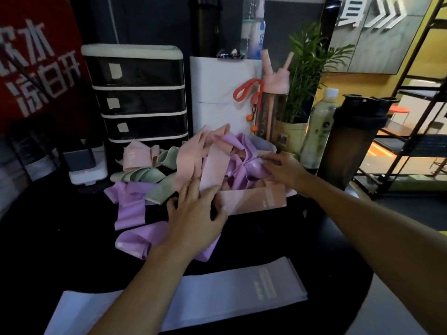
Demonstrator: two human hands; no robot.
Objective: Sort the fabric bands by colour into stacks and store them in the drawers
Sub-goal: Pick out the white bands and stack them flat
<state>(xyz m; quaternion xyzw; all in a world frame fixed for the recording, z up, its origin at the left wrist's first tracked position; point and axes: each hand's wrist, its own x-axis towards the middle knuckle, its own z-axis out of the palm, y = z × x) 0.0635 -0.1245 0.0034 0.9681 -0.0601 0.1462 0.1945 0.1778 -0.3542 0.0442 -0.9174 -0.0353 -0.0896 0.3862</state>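
A tangled heap of fabric bands lies mid-table: pink bands [191, 163], purple bands [131, 206] and green bands [145, 176]. My left hand [196, 213] rests on the heap's front, fingers pinching the end of a pale pink band [212, 170]. My right hand [285, 169] presses spread fingers on the purple and pink bands at the heap's right. A flat pale lilac band [232, 291] lies alone near the front edge. The black drawer unit [137, 97] stands at the back left, all drawers closed.
A white box [217, 93] with an orange loop stands behind the heap. A pink bottle [273, 102], potted plant [302, 76], green bottle [316, 131] and dark shaker [353, 141] line the right. A small white device [84, 165] sits left. A metal rack [416, 117] is far right.
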